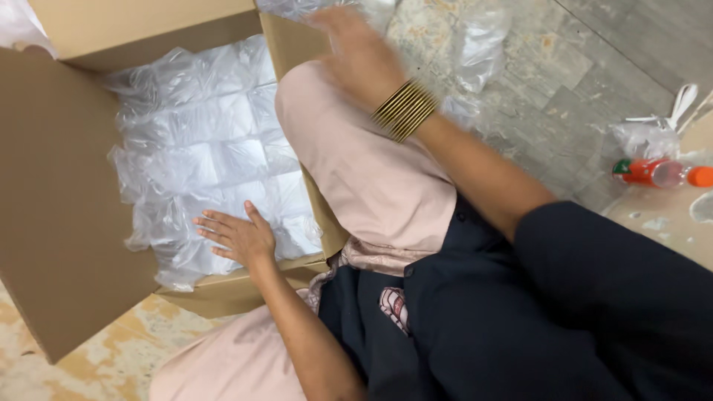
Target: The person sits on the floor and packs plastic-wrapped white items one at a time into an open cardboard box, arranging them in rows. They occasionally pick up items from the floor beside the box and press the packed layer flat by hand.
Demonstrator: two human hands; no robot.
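An open cardboard box [63, 223] lies on the floor, lined with clear air-cushion wrap [200, 148]. My left hand [236, 236] rests flat on the wrap near the box's front corner, fingers spread, holding nothing. My right hand [356, 52] is blurred above my raised knee in pink trousers [356, 163], close to the box's right wall and more clear plastic wrap [475, 44] on the floor. Gold bangles [405, 110] circle the right wrist. The right hand's fingers look apart with nothing seen in them.
A clear bottle with orange caps [657, 172] lies at the right by a crumpled plastic bag [642, 137] and white scissors handles [679, 104]. The floor is grey and beige stone tile. Box flaps stand open at the left and top.
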